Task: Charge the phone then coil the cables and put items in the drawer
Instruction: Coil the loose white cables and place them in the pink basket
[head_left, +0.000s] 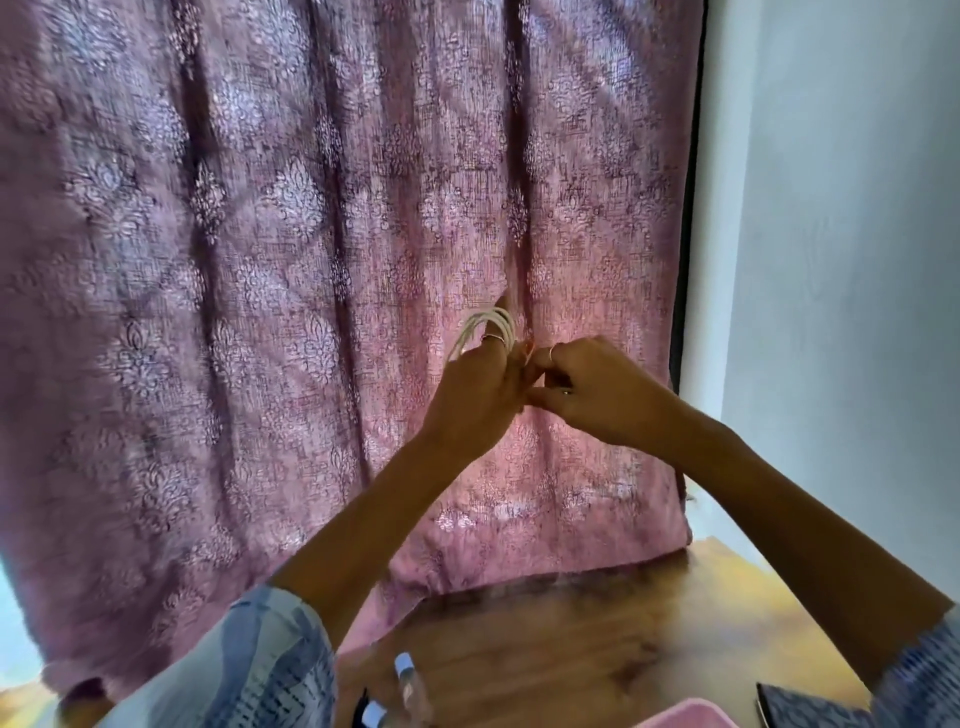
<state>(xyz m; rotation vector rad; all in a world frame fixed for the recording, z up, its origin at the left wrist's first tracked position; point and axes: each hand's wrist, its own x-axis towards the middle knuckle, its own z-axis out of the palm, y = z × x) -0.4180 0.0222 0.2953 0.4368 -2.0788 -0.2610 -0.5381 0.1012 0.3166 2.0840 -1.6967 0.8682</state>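
Observation:
A white cable (488, 325) is wound in several loops and held up in front of the curtain. My left hand (480, 387) grips the coil from below, the loops arching above its fingers. My right hand (587, 387) is beside it on the right, its fingertips pinching something small at the coil's side; I cannot make out whether that is the cable's end. A dark phone (795, 704) lies at the bottom right of the wooden table (597, 639), partly covered by my right sleeve.
A pink patterned curtain (311, 260) fills the view behind the table. A pale wall (857, 260) stands on the right. White, blurred small objects (402, 680) lie at the table's near edge, and a pink thing (691, 714) shows at the bottom.

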